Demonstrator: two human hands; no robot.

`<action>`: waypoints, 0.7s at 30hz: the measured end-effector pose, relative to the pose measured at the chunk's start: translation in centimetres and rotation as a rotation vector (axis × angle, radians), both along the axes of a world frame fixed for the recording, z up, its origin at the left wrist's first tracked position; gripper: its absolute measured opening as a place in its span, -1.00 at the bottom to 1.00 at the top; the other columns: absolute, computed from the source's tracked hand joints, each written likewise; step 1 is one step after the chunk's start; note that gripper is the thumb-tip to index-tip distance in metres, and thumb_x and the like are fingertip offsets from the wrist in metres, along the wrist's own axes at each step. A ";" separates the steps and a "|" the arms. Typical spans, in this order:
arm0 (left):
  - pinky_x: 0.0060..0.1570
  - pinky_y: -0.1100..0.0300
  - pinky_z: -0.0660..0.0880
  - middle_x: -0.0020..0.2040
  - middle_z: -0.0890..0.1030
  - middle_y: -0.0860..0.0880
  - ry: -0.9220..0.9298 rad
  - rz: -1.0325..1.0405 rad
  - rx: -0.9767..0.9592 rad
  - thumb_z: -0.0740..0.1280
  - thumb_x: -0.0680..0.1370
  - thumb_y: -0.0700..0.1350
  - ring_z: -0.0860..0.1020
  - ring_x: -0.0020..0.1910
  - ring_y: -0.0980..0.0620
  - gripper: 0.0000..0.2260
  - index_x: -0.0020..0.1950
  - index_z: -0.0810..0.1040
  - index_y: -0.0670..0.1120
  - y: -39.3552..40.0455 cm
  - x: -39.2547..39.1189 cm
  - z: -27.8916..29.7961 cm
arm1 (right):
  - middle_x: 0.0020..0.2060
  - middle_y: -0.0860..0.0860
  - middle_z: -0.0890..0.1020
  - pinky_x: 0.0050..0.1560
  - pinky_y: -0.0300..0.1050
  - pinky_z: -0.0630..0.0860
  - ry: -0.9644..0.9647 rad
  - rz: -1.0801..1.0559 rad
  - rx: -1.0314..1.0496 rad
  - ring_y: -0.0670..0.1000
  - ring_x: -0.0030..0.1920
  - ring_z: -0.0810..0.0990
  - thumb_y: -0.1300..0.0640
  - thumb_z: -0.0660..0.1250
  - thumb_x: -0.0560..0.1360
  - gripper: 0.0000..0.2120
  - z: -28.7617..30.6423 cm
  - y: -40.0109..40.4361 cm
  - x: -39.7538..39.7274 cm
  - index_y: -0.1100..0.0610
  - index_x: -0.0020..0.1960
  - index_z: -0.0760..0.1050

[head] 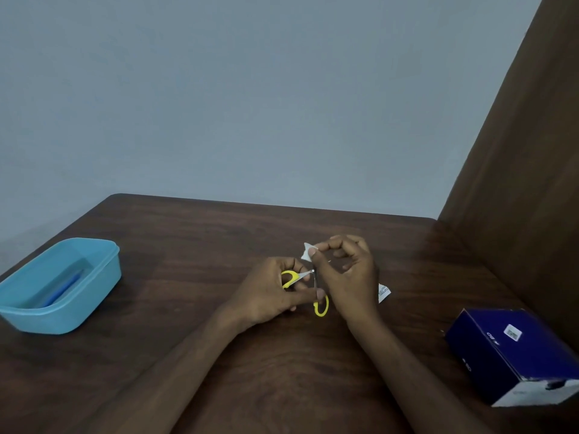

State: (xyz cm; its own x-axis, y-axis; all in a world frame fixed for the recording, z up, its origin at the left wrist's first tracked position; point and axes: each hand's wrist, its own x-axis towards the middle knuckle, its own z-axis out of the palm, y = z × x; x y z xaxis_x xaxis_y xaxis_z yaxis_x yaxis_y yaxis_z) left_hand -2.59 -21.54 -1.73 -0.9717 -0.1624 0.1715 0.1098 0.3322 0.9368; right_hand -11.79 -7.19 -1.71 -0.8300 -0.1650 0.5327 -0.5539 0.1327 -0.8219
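My left hand grips small scissors with yellow handles, spread wide open over the middle of the brown table. One handle loop lies inside my fingers, the other hangs below near my fingertips. My right hand pinches a small white scrap of paper between thumb and forefinger, just above the scissors' pivot. The blades are mostly hidden behind my right hand.
A light blue plastic tub with a blue pen inside stands at the left edge. A dark blue box sits at the right front. A printed white paper piece lies behind my right wrist. A brown panel walls the right side.
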 end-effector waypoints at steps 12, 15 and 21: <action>-0.32 0.16 0.51 -0.27 0.69 -0.18 -0.007 0.004 0.017 0.67 0.46 -0.08 0.54 -0.40 -0.01 -0.71 -0.06 0.62 -0.19 -0.1 0.0 0.0 | 0.04 -0.10 0.63 -0.06 -0.21 0.50 0.021 -0.011 -0.004 -0.15 -0.04 0.64 0.06 0.62 0.40 -0.87 -0.2 0.4 -0.5 -0.07 -0.20 0.68; -0.34 0.19 0.53 -0.25 0.73 -0.13 -0.026 -0.019 0.030 0.67 0.46 -0.08 0.55 -0.39 0.00 -0.70 -0.03 0.63 -0.21 0.0 0.0 0.2 | -0.06 -0.08 0.71 -0.06 -0.04 0.61 -0.071 -0.032 -0.153 -0.03 -0.12 0.71 0.03 0.62 0.44 -0.86 0.0 0.4 -1.1 -0.12 -0.19 0.67; -0.30 0.14 0.54 -0.16 0.76 -0.23 -0.025 -0.031 0.050 0.67 0.47 -0.05 0.55 -0.31 -0.08 -0.67 -0.03 0.61 -0.21 -0.3 0.0 0.0 | -0.20 0.10 0.77 -0.20 -0.18 0.58 -0.294 0.140 -0.269 0.00 -0.18 0.74 0.37 0.52 0.51 -0.82 0.4 1.6 -1.8 0.12 -0.10 0.62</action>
State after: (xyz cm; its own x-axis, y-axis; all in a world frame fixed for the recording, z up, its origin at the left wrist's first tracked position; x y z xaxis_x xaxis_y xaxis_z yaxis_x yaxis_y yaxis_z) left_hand -2.56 -21.84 -1.76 -0.9803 -0.1397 0.1395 0.0957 0.2818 0.9547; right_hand -13.61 -5.64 -1.33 -0.9326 -0.1747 0.3158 -0.2877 -0.1681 -0.9428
